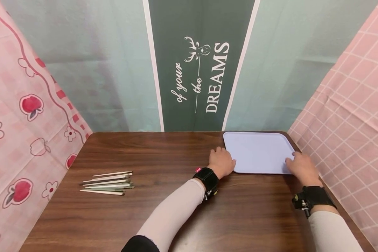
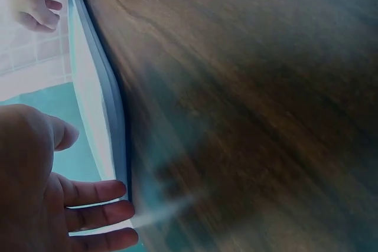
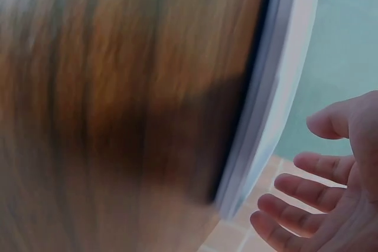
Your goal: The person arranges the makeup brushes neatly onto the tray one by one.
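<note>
Nearest you, short of the tray (image 1: pixel 259 153), your pale sleeves (image 1: pixel 176 211) lead up to black wrist straps (image 1: pixel 205 178). Well to the tray's left and a little nearer you, slim brushes (image 1: pixel 108 186) lie in a loose row on the counter (image 1: pixel 163 154), lengthwise toward it. Your left hand (image 1: pixel 221 162) is at the tray's near-left corner and your right hand (image 1: pixel 303 169) at its near-right one, so neither is clearly closer. Each grip is slack: your wrist views show the fingers (image 3: pixel 310 193) spread and relaxed, curled round nothing, though I cannot tell whether every fingertip touches the rim. Between your hands and slightly beyond lies the tray itself, its long axis running from one hand to the other. Behind it hangs a dark green printed cloth (image 1: pixel 176 42).
</note>
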Action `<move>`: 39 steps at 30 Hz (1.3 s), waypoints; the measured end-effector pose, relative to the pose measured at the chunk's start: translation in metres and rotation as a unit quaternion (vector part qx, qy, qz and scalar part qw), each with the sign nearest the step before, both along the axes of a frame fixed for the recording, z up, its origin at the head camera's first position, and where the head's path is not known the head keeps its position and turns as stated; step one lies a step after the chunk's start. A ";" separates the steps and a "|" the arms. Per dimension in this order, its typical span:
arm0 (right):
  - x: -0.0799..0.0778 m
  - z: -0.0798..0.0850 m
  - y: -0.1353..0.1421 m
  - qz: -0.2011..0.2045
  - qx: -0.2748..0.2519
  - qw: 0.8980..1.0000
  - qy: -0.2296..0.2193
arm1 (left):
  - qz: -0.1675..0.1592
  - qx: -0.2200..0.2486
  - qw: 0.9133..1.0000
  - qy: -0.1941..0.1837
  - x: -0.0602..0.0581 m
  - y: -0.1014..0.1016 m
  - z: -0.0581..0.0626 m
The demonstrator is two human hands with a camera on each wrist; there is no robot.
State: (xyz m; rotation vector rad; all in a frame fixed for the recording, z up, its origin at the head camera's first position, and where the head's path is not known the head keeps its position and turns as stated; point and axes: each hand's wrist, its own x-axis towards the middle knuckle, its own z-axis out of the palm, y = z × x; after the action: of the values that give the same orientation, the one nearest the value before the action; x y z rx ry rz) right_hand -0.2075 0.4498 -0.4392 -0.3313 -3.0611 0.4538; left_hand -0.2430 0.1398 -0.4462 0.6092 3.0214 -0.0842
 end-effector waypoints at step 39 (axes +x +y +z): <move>0.000 -0.006 0.036 -0.037 -0.001 0.998 -0.060 | 0.017 -0.033 0.998 -0.051 -0.004 0.016 -0.005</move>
State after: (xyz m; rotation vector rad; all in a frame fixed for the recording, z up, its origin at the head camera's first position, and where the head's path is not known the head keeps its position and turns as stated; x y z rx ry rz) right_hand -0.2076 0.4860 -0.4449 -0.4872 -3.1500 0.4480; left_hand -0.2466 0.1560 -0.4513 0.5399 2.9158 -0.1471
